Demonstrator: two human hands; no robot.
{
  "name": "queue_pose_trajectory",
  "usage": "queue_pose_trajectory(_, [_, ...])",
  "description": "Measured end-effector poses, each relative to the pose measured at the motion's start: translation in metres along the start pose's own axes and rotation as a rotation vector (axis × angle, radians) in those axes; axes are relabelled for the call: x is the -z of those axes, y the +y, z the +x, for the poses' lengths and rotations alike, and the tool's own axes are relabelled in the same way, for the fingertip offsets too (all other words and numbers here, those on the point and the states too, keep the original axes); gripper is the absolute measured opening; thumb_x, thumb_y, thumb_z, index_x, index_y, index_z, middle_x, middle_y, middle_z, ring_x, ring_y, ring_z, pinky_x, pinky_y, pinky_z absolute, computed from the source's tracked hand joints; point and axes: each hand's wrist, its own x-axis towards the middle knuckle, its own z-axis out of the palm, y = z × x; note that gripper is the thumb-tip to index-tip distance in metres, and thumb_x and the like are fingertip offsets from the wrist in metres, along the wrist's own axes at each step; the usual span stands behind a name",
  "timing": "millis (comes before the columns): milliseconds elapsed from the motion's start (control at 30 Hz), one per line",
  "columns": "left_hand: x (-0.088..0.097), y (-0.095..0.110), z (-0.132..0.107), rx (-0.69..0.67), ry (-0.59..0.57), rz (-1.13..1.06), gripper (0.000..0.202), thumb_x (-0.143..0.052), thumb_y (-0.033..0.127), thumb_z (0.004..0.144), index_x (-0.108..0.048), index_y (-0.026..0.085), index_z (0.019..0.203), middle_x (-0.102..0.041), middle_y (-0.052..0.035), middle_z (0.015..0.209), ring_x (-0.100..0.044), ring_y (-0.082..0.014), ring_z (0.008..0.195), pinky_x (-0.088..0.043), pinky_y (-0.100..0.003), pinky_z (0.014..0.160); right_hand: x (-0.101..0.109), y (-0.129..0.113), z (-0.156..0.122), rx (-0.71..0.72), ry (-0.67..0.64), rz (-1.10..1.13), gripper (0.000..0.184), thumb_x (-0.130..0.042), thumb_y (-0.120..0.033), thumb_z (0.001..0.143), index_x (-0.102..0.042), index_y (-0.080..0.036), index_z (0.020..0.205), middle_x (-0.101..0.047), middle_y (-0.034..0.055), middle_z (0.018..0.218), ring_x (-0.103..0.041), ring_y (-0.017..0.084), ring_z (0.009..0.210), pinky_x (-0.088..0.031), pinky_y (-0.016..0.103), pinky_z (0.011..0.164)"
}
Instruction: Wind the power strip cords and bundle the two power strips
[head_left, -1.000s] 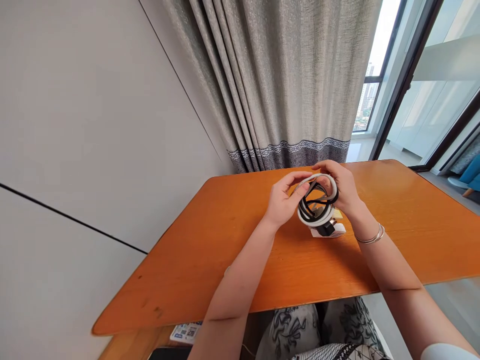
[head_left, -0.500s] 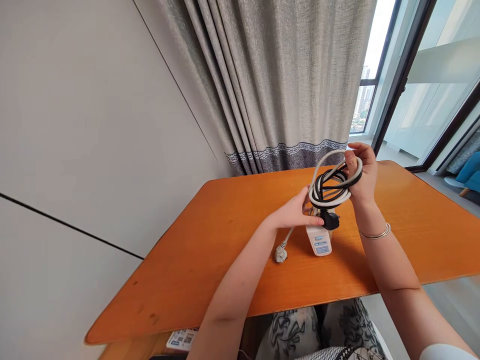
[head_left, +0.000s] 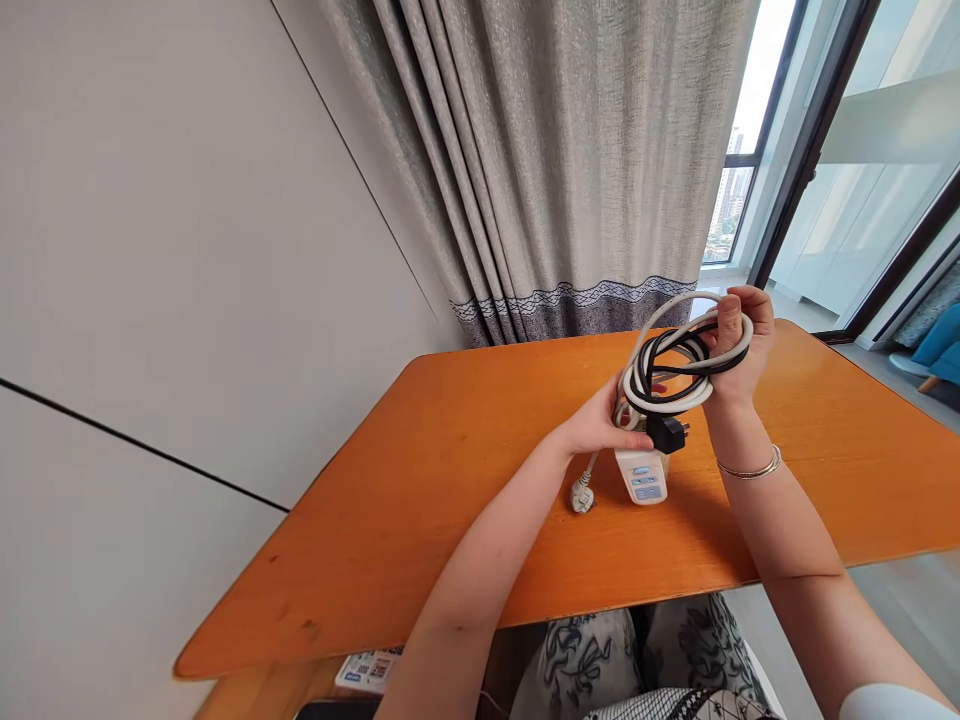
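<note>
Over the table's right half, a tangle of white cable (head_left: pixel 679 405) and black cable (head_left: pixel 643 370) hangs in loops. My right hand (head_left: pixel 742 345) grips the loops at their upper right, thumb pressed over them. Lower down, my left hand (head_left: pixel 604 420) is closed around the bundle's left side, its thumb along a black plug (head_left: pixel 667 434); most of its fingers are hidden behind the cables. Just below that thumb is a white power strip (head_left: pixel 642 478), its far part covered by hand and cables. A white plug (head_left: pixel 582 495) dangles on its cord left of the strip.
The orange wooden table (head_left: pixel 390 500) spreads out before me. Behind it hangs a grey curtain (head_left: pixel 570 150), with a glass door (head_left: pixel 862 180) at the right. A printed box (head_left: pixel 367 670) lies beneath the table's front edge.
My right hand has moved rightward with the cable loops, drawing them wider. My left hand and the white plug have shifted slightly right.
</note>
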Motion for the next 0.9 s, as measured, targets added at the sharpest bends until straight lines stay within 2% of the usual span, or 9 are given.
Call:
queue_pose_trajectory(133, [-0.009,0.003,-0.001,-0.001,0.096,0.085,0.096,-0.094,0.041,0.058,-0.048,0.018,0.139,-0.062,-0.0181,0.137,-0.057,-0.0372,0.13,-0.042,-0.051,0.113,0.005,0.01,0.004,0.022,0.0,0.014,0.038,-0.049,-0.066,0.096,-0.06,-0.031,0.108,-0.054,0.0002,0.081,-0.054,0.014,0.058,-0.04,0.027,0.044])
queue_pose_trajectory(300, [-0.013,0.003,0.001,-0.029,0.164,-0.051,0.128,-0.096,0.042,0.054,-0.022,0.028,0.158,-0.046,-0.0157,0.156,-0.043,-0.0352,0.145,-0.036,-0.047,0.118,0.005,0.009,0.007,-0.007,0.149,0.098,0.036,-0.06,-0.064,0.091,-0.06,-0.028,0.096,-0.053,-0.0019,0.077,-0.057,0.013,0.062,-0.043,0.025,0.048])
queue_pose_trajectory(367, [-0.011,0.001,0.002,0.018,0.183,-0.124,0.132,-0.096,0.047,0.052,-0.021,0.031,0.159,-0.047,-0.0137,0.156,-0.044,-0.0357,0.144,-0.037,-0.046,0.117,0.004,0.008,0.009,-0.018,0.233,0.138,0.036,-0.062,-0.064,0.09,-0.059,-0.028,0.093,-0.051,-0.0029,0.076,-0.056,0.012,0.062,-0.043,0.024,0.048])
queue_pose_trajectory(467, [-0.009,-0.006,0.001,0.124,0.134,-0.184,0.136,-0.096,0.055,0.045,-0.026,0.032,0.158,-0.058,-0.0138,0.145,-0.053,-0.0385,0.135,-0.042,-0.049,0.11,0.005,0.011,0.013,-0.025,0.323,0.177,0.035,-0.064,-0.061,0.089,-0.057,-0.028,0.092,-0.05,-0.0035,0.076,-0.055,0.011,0.061,-0.043,0.022,0.048])
queue_pose_trajectory(600, [-0.012,-0.011,0.0,0.141,0.086,-0.099,0.145,-0.099,0.047,0.042,-0.016,0.031,0.16,-0.06,-0.0151,0.139,-0.058,-0.0371,0.128,-0.047,-0.049,0.104,0.008,0.019,0.017,-0.084,0.357,0.191,0.033,-0.065,-0.058,0.088,-0.054,-0.027,0.091,-0.049,-0.0038,0.075,-0.053,0.01,0.058,-0.042,0.022,0.047])
queue_pose_trajectory(700, [-0.015,-0.009,0.001,0.108,0.127,-0.019,0.136,-0.095,0.046,0.051,-0.014,0.029,0.158,-0.058,-0.0156,0.14,-0.061,-0.0327,0.121,-0.05,-0.045,0.099,0.01,0.026,0.02,-0.15,0.341,0.198,0.034,-0.064,-0.058,0.088,-0.052,-0.026,0.09,-0.047,-0.0048,0.072,-0.05,0.009,0.055,-0.04,0.021,0.044])
queue_pose_trajectory(833, [-0.009,-0.006,0.003,0.07,0.163,0.046,0.108,-0.087,0.055,0.061,-0.031,0.025,0.147,-0.063,-0.0122,0.126,-0.067,-0.0243,0.096,-0.055,-0.034,0.079,0.006,0.039,0.023,-0.287,0.326,0.227,0.036,-0.069,-0.054,0.083,-0.051,-0.023,0.088,-0.044,-0.0075,0.068,-0.045,0.007,0.051,-0.039,0.019,0.045])
queue_pose_trajectory(900, [-0.001,-0.007,0.004,0.072,0.207,0.092,0.096,-0.084,0.056,0.063,-0.036,0.024,0.141,-0.065,-0.0091,0.118,-0.066,-0.0198,0.085,-0.054,-0.031,0.072,0.004,0.049,0.021,-0.409,0.262,0.23,0.034,-0.073,-0.049,0.08,-0.053,-0.022,0.089,-0.046,-0.008,0.068,-0.048,0.007,0.054,-0.042,0.019,0.049])
